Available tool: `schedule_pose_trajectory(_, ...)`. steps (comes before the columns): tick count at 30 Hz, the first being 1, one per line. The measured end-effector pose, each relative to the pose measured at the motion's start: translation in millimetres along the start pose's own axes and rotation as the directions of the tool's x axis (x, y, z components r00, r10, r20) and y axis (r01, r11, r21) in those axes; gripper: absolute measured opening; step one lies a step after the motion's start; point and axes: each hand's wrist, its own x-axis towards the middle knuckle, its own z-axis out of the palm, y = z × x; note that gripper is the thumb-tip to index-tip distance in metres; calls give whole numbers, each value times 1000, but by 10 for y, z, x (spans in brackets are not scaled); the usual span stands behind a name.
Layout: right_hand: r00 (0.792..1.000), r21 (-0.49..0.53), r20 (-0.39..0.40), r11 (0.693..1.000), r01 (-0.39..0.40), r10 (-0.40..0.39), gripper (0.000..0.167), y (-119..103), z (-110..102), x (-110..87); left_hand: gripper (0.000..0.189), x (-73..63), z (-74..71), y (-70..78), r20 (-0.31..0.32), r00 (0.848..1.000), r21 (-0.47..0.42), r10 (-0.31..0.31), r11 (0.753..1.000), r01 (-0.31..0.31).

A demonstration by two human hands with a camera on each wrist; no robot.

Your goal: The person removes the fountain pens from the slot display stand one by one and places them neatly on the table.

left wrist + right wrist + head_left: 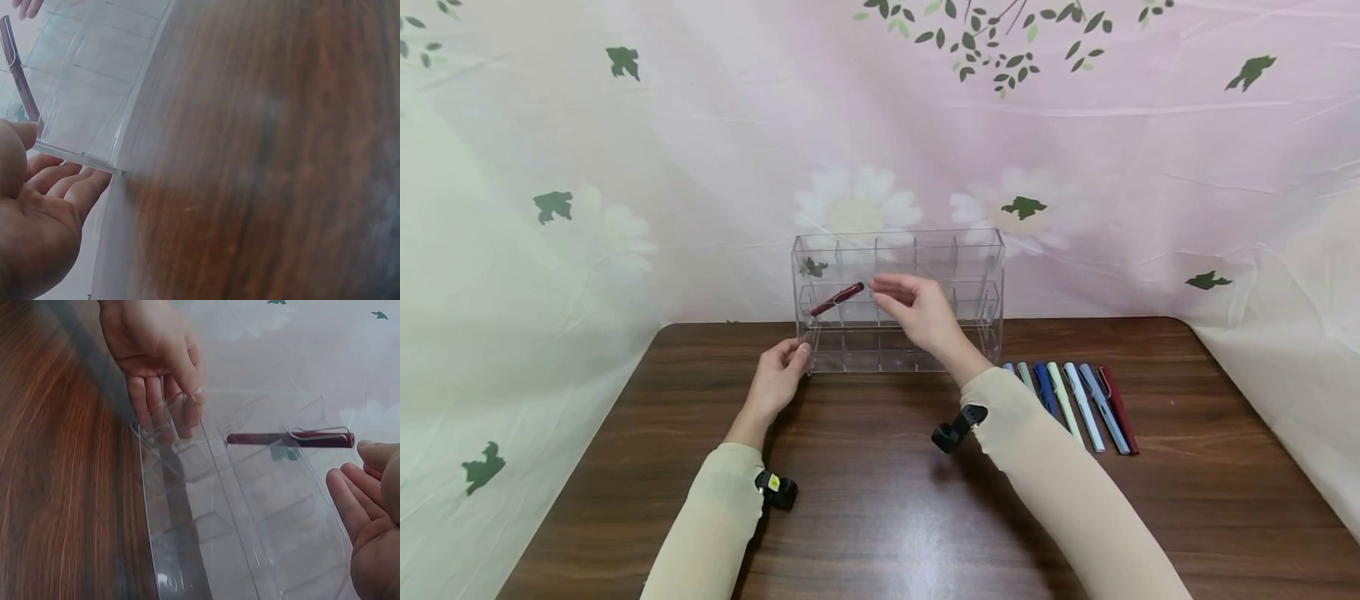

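A clear plastic organizer [897,361] with tiered compartments stands at the back of the table. Leaning at a slant in its left part is a dark red pen [837,298] with a metal clip, its upper end toward the right. My left hand [780,377] grips the organizer's lower left side, thumb in front and fingers around the edge, as the left wrist view shows. Just off the pen's upper end is my right hand [921,312], fingers extended and holding nothing. In the right wrist view, the right thumb [375,452] lies right by the pen's capped end.
Several pens, including a dark red pen [1119,411], a dark blue pen [1046,388] and a light blue pen [1103,408], lie in a row right of the organizer, partly behind the right sleeve [1060,492]. A patterned cloth [722,208] hangs behind the wooden table [865,500].
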Motion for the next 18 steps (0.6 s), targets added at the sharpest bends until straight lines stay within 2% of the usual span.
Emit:
schedule_pose_trajectory(9, 999, 44, -12, 999, -31, 31, 39, -4, 193, 84, 47, 16, -7, -1, 13, 1000, -34, 2, 999, -2)
schedule_pose_trajectory(18, 998, 40, -53, 999, -33, 35, 34, 8, 323, 103, 46, 16, -2, -10, 6, 1000, -7, 1, 1000, -1)
